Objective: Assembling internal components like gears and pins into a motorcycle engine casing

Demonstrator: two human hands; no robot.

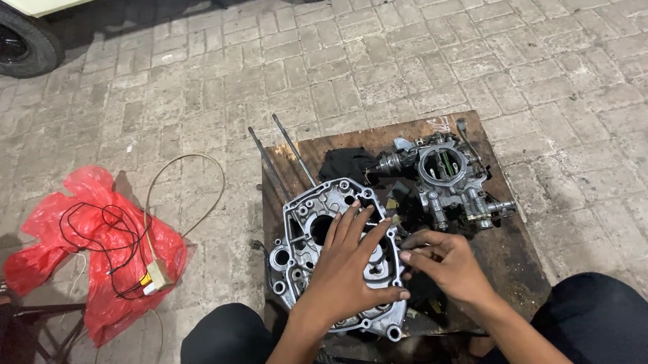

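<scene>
A grey aluminium engine crankcase half (304, 234) lies flat on a brown wooden board (516, 254) on the paving. My left hand (353, 264) rests spread on top of the case, fingers apart, pressing on its middle. My right hand (448, 264) sits just right of the case edge, fingers pinched together on something small that I cannot make out. A metal carburettor (447, 176) stands on the far right part of the board. Two long thin rods (279, 158) stick out from the case toward the back left.
A red plastic bag (97, 250) with black wires and a small connector lies on the pavers at left, a thin cable looping beside it. A black cloth (345, 163) lies behind the case. A vehicle tyre (8, 39) stands at top left. My dark-trousered knees frame the bottom.
</scene>
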